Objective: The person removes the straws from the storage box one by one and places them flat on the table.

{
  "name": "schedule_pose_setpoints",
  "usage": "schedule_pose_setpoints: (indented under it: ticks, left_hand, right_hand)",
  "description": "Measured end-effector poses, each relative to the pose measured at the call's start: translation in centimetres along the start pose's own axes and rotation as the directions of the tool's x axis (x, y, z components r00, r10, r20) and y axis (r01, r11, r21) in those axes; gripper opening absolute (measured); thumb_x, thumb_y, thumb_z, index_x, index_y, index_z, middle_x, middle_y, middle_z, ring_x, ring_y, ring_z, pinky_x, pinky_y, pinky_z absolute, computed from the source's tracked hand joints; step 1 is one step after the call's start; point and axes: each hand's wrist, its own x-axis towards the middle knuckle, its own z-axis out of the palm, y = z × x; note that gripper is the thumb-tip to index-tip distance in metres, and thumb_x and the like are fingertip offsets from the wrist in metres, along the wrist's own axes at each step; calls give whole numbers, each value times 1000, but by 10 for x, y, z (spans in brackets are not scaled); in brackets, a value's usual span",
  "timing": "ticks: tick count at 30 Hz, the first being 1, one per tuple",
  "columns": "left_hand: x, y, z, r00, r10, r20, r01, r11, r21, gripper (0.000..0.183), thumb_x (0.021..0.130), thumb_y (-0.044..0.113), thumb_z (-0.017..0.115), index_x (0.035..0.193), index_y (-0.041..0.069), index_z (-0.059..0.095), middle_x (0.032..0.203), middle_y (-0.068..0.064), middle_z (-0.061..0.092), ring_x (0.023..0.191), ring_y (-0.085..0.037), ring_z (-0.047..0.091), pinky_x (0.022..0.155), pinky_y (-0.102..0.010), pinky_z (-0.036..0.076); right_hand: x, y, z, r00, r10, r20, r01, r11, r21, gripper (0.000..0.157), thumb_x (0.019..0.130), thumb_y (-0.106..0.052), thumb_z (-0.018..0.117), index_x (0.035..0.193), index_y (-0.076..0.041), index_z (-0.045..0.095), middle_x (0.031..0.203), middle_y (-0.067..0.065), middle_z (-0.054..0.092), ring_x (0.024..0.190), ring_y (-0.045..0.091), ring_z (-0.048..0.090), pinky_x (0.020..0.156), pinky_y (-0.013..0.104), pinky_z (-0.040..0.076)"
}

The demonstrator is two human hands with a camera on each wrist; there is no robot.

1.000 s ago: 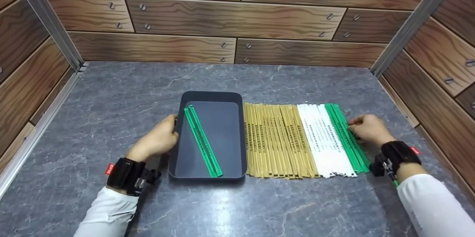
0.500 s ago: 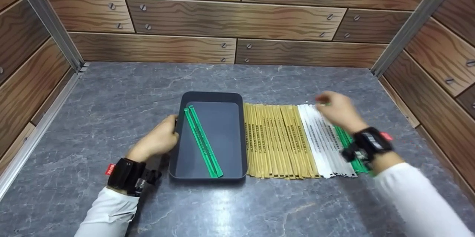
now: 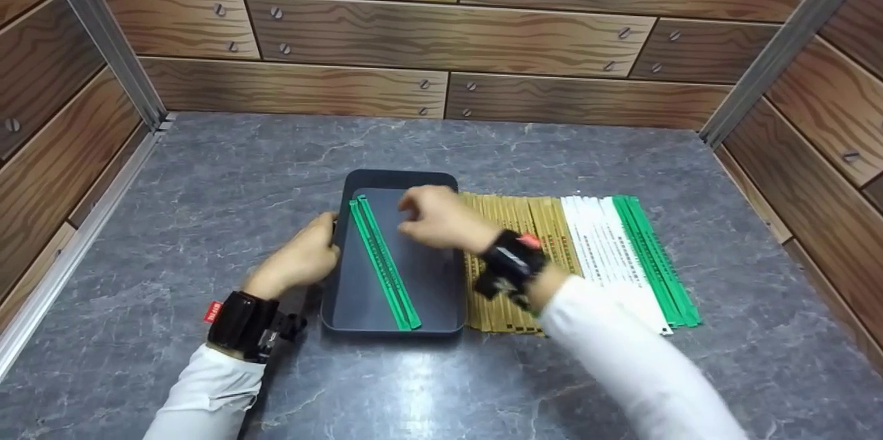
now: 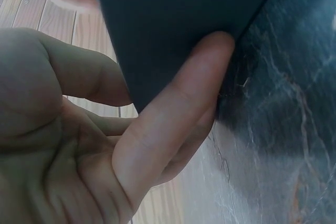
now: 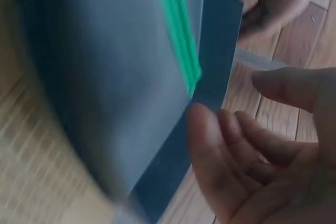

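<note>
My left hand [image 3: 300, 254] grips the left wall of a dark grey rectangular tray [image 3: 438, 309]. In the left wrist view its finger [image 4: 168, 108] lies against the tray's outer side. Two slim green printed stick packets [image 3: 386, 264] lie slanted side by side in the tray. Over the tray's right part hovers my right hand [image 3: 445, 219], fingers loosely bent. The right wrist view has its thumb [image 5: 283, 90] and fingertips [image 5: 202, 124] apart, with nothing between them, near the upper end of the green packets.
Right of the tray lies a close row of gold stick packets [image 3: 552, 219], partly hidden under my right wrist. White packets [image 3: 597, 240] follow, then green ones [image 3: 652, 254] at the row's right end. Wood-patterned walls [image 3: 386, 33] enclose the grey marbled table [image 3: 290, 150].
My right hand has swept left from the green packets at the row's right end, across the white and gold ones, to above the tray. The left hand keeps its grip on the tray.
</note>
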Motion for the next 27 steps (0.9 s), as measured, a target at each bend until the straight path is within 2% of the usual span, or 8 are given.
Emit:
schedule_pose_setpoints:
  ticks: [3, 5, 8, 12, 13, 19, 23, 27]
  left_hand:
    - [0, 1, 1, 1000, 12, -1, -12, 1000, -6, 60, 91, -7, 43, 149, -19, 32, 147, -39, 44, 138, -47, 44, 121, -58, 35]
    - [0, 1, 1, 1000, 16, -1, -16, 1000, -8, 60, 91, -7, 43, 149, -20, 32, 147, -39, 44, 138, -47, 44, 121, -58, 35]
    - [1, 1, 1, 1000, 27, -5, -27, 1000, -1, 61, 90, -7, 44, 148, -20, 33, 147, -39, 44, 138, -47, 45, 121, -58, 35]
    - [1, 2, 2, 1000, 28, -8, -28, 1000, 8, 62, 89, -7, 44, 148, -20, 33, 147, -39, 44, 138, -47, 45, 121, -58, 35]
    - [1, 2, 2, 1000, 24, -7, -24, 1000, 8, 62, 89, -7, 44, 149, -20, 33, 147, -39, 44, 139, -47, 44, 121, -57, 34]
    - [2, 2, 1, 1000, 11, 0, -11, 1000, -2, 62, 90, -6, 44, 150, -20, 32, 149, -39, 42, 140, -47, 43, 122, -57, 34]
    - [2, 2, 1, 1000, 7, -1, -7, 1000, 17, 61, 91, -6, 43, 149, -21, 30, 149, -40, 41, 141, -48, 42, 122, -57, 33]
    - [1, 1, 0, 1000, 3, 0, -3, 999, 37, 61, 91, -7, 43, 149, -21, 30, 149, -41, 41, 141, -49, 42, 122, -57, 33]
  right_hand:
    - [13, -13, 14, 996, 39, 76, -32, 996, -86, 43, 93, -20, 74, 129, 3, 65, 115, 16, 72, 105, 30, 68, 94, 41, 59]
    - [20, -17, 21, 991, 78, 112, -63, 988, -138, 35, 91, -22, 75, 117, 1, 68, 107, 14, 72, 98, 29, 68, 89, 40, 60]
    - [34, -10, 37, 988, 106, 112, -83, 978, -192, 17, 87, -21, 74, 86, -7, 66, 85, 8, 70, 73, 23, 68, 69, 35, 61]
    - [41, -11, 47, 984, 149, 98, -124, 966, -227, 20, 82, -9, 67, 66, -14, 55, 68, 7, 67, 44, 15, 62, 44, 28, 56]
    - [35, -22, 42, 980, 172, 97, -144, 959, -243, 19, 82, -4, 65, 66, -11, 57, 71, 11, 69, 43, 16, 63, 43, 29, 57]
    - [39, -23, 49, 976, 214, 46, -194, 942, -273, 14, 81, 0, 68, 71, -8, 60, 91, 20, 73, 43, 18, 62, 38, 27, 54]
    - [38, -19, 43, 975, 214, 54, -201, 962, -186, 21, 79, -3, 73, 66, -7, 57, 75, 16, 71, 39, 17, 61, 38, 28, 55]
    - [30, -17, 30, 981, 190, 40, -188, 981, -48, 9, 82, -6, 71, 77, -1, 65, 63, 9, 68, 40, 13, 60, 40, 27, 54]
